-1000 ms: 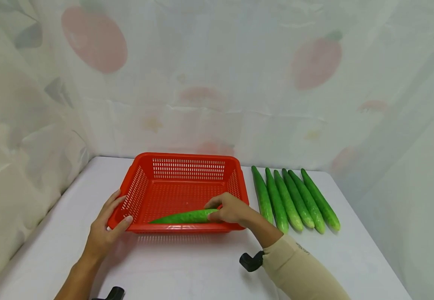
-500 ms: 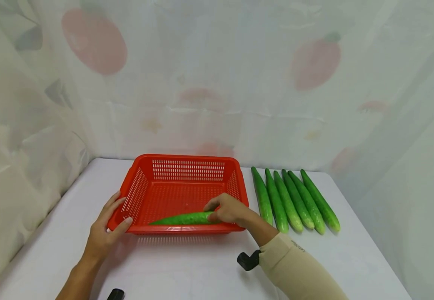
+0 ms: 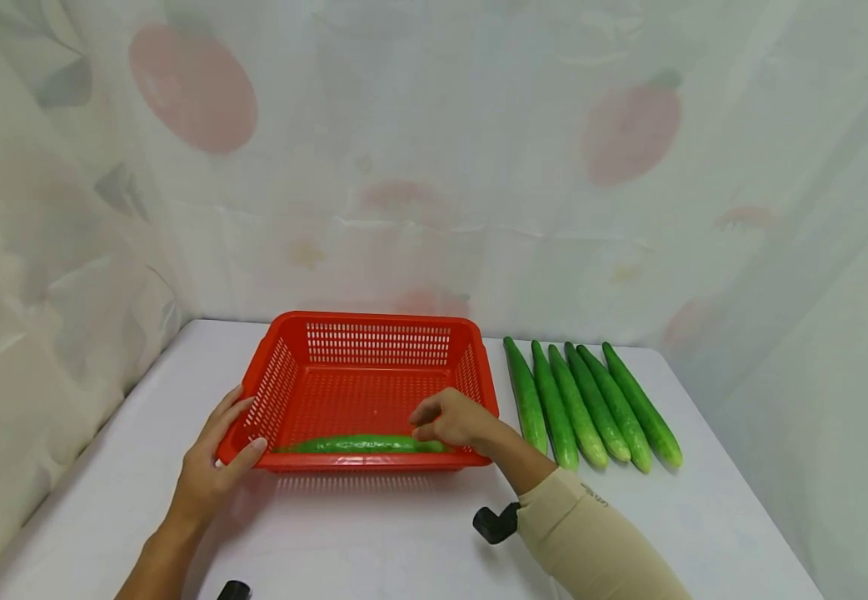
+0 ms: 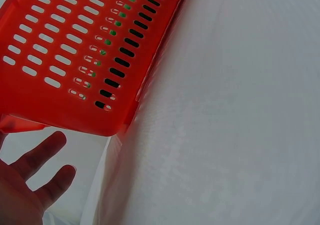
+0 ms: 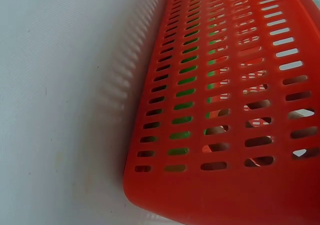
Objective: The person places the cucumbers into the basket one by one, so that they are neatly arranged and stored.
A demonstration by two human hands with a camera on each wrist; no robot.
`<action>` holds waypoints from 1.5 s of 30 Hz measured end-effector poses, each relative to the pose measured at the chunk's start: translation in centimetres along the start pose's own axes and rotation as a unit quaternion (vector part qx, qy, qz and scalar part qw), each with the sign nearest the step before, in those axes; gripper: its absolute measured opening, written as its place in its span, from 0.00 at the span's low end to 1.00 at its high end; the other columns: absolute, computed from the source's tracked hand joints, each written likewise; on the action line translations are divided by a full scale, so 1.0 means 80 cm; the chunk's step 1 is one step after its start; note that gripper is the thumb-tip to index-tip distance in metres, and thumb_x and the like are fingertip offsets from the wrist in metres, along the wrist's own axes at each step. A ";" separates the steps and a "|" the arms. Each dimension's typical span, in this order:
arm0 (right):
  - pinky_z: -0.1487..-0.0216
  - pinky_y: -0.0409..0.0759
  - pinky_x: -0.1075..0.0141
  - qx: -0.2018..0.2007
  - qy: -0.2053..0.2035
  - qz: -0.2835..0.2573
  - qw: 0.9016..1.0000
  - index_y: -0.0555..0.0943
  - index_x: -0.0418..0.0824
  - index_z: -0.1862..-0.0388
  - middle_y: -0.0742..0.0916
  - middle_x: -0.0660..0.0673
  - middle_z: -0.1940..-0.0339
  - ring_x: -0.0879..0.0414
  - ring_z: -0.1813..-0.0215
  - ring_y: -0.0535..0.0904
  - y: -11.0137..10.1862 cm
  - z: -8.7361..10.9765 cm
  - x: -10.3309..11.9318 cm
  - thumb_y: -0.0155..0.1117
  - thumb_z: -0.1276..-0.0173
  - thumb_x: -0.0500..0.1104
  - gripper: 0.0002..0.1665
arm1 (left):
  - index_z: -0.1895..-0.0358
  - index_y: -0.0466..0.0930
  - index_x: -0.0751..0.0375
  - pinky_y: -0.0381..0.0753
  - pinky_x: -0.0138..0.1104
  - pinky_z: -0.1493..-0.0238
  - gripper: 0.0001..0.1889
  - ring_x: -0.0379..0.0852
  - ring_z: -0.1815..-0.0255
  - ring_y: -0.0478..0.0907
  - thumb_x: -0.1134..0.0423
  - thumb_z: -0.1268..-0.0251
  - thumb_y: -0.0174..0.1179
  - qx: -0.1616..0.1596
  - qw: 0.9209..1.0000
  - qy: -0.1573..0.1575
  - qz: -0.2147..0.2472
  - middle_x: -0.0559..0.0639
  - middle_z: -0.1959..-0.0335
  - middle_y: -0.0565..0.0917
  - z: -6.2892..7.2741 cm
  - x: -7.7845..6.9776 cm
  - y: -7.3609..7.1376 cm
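A red slotted plastic basket [image 3: 374,400] stands on the table, its near wall seen close up in the right wrist view. Along the inside of that wall lies a green cucumber [image 3: 366,444], partly hidden by the rim. My left hand [image 3: 207,462] grips the basket's left rim near the front corner, thumb over the edge; two of its fingers [image 4: 42,155] show spread below the corner in the left wrist view. Over the basket's right front part, my right hand [image 3: 452,417] is just above the cucumber's right end, fingers loosely bent and holding nothing.
Several cucumbers [image 3: 591,404] lie side by side right of the basket, pointing away from me. They rest on a white-covered table [image 3: 374,533]. A patterned pale curtain [image 3: 434,167] hangs behind and along both sides.
The cucumber has gone down from a slant to lying level along the basket's near wall. My right hand has let go of its end. The left hand stays at the rim.
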State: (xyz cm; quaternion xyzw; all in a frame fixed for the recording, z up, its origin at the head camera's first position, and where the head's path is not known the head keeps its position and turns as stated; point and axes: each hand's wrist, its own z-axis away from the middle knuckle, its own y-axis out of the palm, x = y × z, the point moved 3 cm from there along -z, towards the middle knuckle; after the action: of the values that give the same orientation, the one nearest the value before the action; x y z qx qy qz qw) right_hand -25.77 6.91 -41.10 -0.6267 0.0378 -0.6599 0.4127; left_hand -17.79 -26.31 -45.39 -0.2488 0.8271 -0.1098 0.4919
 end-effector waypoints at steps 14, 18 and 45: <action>0.56 0.81 0.58 -0.048 -0.059 -0.092 0.993 0.85 0.47 0.54 0.84 0.51 0.59 0.51 0.53 0.78 -0.012 0.008 0.000 0.69 0.37 0.44 0.12 | 0.33 0.70 0.60 0.64 0.16 0.48 0.30 0.32 0.33 0.58 0.69 0.41 0.64 -0.001 1.000 0.003 0.002 0.50 0.27 0.60 0.001 0.002 0.001; 0.52 0.80 0.53 -0.061 -0.085 -0.163 0.981 0.84 0.45 0.51 0.85 0.48 0.55 0.50 0.55 0.81 -0.023 0.022 0.003 0.68 0.36 0.47 0.15 | 0.33 0.70 0.60 0.63 0.16 0.47 0.30 0.33 0.32 0.58 0.70 0.42 0.64 0.000 1.000 0.004 0.004 0.50 0.27 0.60 0.002 0.003 0.002; 0.49 0.78 0.54 -0.155 -0.225 -0.260 0.926 0.79 0.34 0.48 0.83 0.38 0.51 0.36 0.46 0.77 -0.066 0.104 0.025 0.62 0.33 0.35 0.15 | 0.31 0.69 0.56 0.65 0.16 0.50 0.31 0.31 0.33 0.58 0.66 0.40 0.63 0.002 1.000 -0.024 -0.012 0.46 0.26 0.59 0.001 0.002 0.001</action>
State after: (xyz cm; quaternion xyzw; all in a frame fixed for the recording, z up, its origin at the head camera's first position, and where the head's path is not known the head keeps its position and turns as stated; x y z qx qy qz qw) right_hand -20.98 13.07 -34.77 -0.8028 -0.1181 -0.5715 0.1220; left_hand -17.78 -26.33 -45.56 -0.2602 0.8115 -0.1115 0.5112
